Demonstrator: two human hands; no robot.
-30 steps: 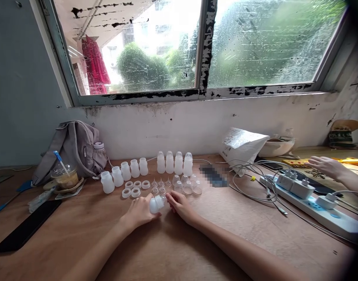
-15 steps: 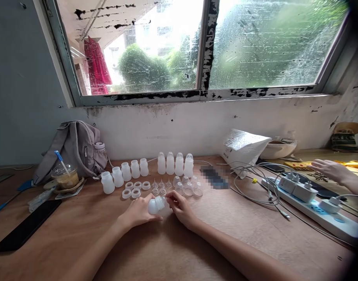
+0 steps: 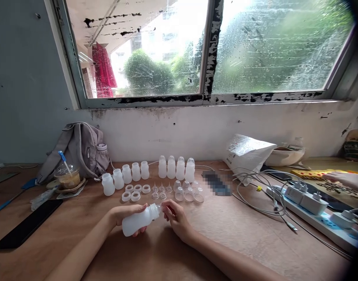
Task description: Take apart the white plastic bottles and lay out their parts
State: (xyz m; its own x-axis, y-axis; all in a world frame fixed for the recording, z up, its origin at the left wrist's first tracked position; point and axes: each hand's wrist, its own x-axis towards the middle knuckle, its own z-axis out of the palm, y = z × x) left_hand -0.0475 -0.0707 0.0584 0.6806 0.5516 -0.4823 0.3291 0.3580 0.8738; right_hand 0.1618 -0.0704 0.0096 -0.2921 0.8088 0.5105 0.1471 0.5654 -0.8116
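Note:
A frosted white bottle (image 3: 135, 223) lies tilted in my left hand (image 3: 124, 217), its neck pointing up and right. On its mouth sits a clear nipple (image 3: 159, 209), and the fingertips of my right hand (image 3: 176, 218) are pinched at its tip. Beyond my hands stand several open bottles (image 3: 126, 174) on the left and several capped bottles (image 3: 180, 168) on the right. Between and before them lie white rings (image 3: 135, 196), small clear nipples (image 3: 162, 187) and clear dome caps (image 3: 188, 194).
On the left are a black phone-like slab (image 3: 28, 224), an iced drink cup (image 3: 68, 177) and a grey backpack (image 3: 79, 150). A white pouch (image 3: 249, 154), looped cables (image 3: 255, 203) and a power strip (image 3: 319, 218) occupy the right. Another person's hand (image 3: 344, 180) is at far right.
The bottle has swung leftward and now shows its full length in my left hand. My right hand stays at the nipple end. The other person's hand has moved lower, and the view has shifted slightly.

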